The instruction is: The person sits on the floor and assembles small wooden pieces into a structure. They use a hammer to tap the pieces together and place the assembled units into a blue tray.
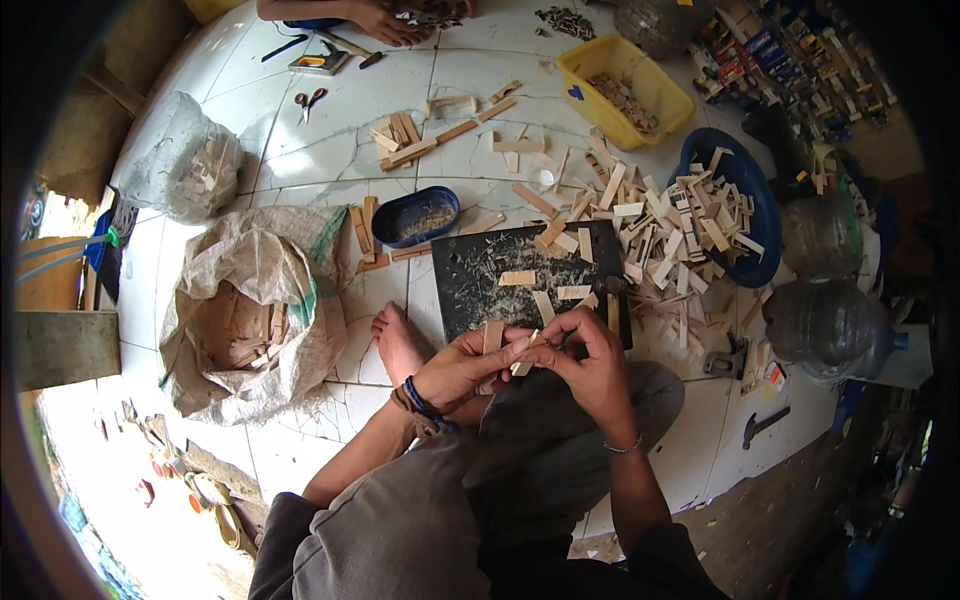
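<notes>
Head view: both hands pinch a small wood strip [524,350] above the lap.
Left hand [462,368] and right hand [590,362] close on it, just before the dark cutting board's [470,285] near edge.

Wood piece [522,352] mostly hidden inside both hands' grip; co-worker's hand [385,20] cut off at top edge

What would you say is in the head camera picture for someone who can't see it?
Both hands, left hand and right hand, hold small wooden strips over a dark cutting board. A pile of wood pieces lies nearby on the white tiled floor.
</notes>
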Motion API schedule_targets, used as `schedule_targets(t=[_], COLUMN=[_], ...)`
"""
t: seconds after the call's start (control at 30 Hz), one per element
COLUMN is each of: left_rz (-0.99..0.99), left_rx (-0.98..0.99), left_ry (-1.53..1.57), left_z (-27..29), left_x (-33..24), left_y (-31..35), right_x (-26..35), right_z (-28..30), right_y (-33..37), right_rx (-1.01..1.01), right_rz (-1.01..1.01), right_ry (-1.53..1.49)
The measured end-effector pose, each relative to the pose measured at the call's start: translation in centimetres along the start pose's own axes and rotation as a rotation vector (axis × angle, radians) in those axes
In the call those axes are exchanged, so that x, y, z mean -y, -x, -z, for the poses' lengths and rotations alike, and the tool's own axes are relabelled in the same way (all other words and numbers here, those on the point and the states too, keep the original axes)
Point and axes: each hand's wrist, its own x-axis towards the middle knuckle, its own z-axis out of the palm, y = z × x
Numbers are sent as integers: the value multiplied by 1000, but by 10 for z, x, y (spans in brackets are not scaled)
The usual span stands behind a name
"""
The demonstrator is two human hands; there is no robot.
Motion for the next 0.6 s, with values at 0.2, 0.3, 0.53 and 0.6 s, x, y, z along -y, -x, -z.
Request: schedule_targets(t=[0.2, 0.3, 0.53, 0.6], left_rz=[-117, -123, -176, -196], left_rx=[-87, -124, -113, -110], left_ry=[-43, -44, -5, -35], left_z=[-2, -2, -11, -11], left_x=[1, -2, 0, -1], left_y=[-8, -8, -6, -5], right_x=[-1, -1, -7, -8], right_z=[-3, -8, -17, -16], right_y=[6, 9, 10, 10], right_rx=[-17, -22, -43, -59], right_rz=[76, 172, 235, 263], right_ry=[120, 214, 289, 301])
